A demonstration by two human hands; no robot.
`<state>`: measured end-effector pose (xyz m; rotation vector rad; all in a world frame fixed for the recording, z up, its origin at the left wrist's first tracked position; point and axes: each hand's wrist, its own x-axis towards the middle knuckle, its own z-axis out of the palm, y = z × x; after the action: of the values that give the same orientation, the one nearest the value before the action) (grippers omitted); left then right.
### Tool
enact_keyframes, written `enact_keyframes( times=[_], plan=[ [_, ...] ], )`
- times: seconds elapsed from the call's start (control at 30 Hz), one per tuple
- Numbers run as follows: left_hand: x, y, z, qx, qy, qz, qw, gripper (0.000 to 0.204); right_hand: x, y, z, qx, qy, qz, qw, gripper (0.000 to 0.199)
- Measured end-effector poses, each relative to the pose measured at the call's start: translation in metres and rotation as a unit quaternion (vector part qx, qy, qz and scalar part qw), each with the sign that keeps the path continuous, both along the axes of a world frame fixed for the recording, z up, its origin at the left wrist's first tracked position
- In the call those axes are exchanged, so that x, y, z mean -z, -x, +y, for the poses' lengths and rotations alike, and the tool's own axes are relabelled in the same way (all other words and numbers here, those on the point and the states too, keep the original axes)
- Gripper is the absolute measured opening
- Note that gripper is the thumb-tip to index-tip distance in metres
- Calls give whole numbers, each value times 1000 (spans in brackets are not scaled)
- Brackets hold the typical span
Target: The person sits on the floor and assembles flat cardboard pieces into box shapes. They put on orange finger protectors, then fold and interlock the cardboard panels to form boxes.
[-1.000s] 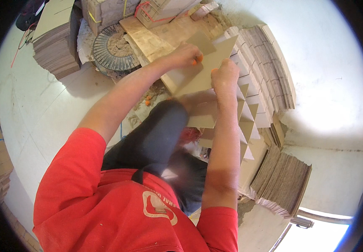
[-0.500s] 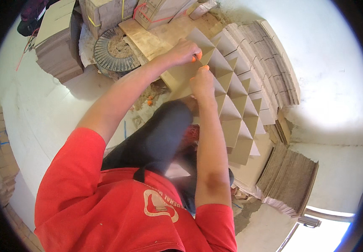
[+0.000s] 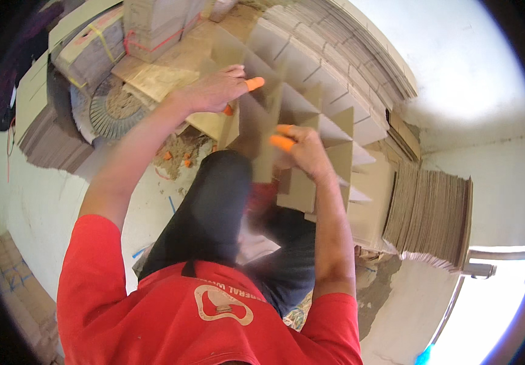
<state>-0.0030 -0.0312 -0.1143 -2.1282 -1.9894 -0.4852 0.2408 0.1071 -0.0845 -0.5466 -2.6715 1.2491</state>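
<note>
A cardboard divider grid (image 3: pixel 311 115), built of interlocked brown strips, is seen in the upper middle of the view, held above the black-trousered knees (image 3: pixel 214 207) of the person. Its long axis is laid diagonally, from the upper left near the banded cardboard bundles (image 3: pixel 147 24) down toward the lower right, where the stack of flat cardboard sheets (image 3: pixel 432 213) is piled. The open cells are turned toward the camera, and the free strip ends are pointed to the right.

The left hand (image 3: pixel 210 91) is laid on the upper left edge of the grid; its fingers are stretched and only loosely curled, with an orange fingertip cover (image 3: pixel 254 83) shown on one of them. Whether a strip is actually pinched there cannot be told. The right hand (image 3: pixel 305 152) is closed on an upright strip near the middle of the grid, the fingers curled narrowly around the cardboard, an orange cover at the tip.

Compared with half a second earlier, the grid is brought nearer and appears larger, and it is seen more fully spread. The left hand is kept at the upper left edge, while the right hand is shifted downward and to the right, so that the hands are now set farther apart. A round ribbed object (image 3: pixel 113 109) is left on the floor at the left.
</note>
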Motion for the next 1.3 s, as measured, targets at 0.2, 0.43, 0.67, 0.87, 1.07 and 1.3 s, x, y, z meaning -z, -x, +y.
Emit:
enact_keyframes(
  times=[0.2,0.43,0.67,0.87,1.07,1.3],
  plan=[
    [-35,-10,5,-6,48,-84,995,90,-18,-30,13,96,-374,93,918,60],
    [-8,10,45,-6,-39,66,997,85,5,-55,21,91,-277,-118,949,71],
    [-6,29,30,14,115,-91,989,46,-2,-61,13,162,-494,-10,854,62],
    [-17,-4,8,37,43,-34,998,34,5,-81,30,106,-407,7,907,31],
    [-18,2,7,47,162,0,986,24,-1,-64,46,48,-365,-89,925,26],
    [-71,-52,-103,29,122,5,992,36,-53,-83,11,158,-644,114,740,38]
  ],
)
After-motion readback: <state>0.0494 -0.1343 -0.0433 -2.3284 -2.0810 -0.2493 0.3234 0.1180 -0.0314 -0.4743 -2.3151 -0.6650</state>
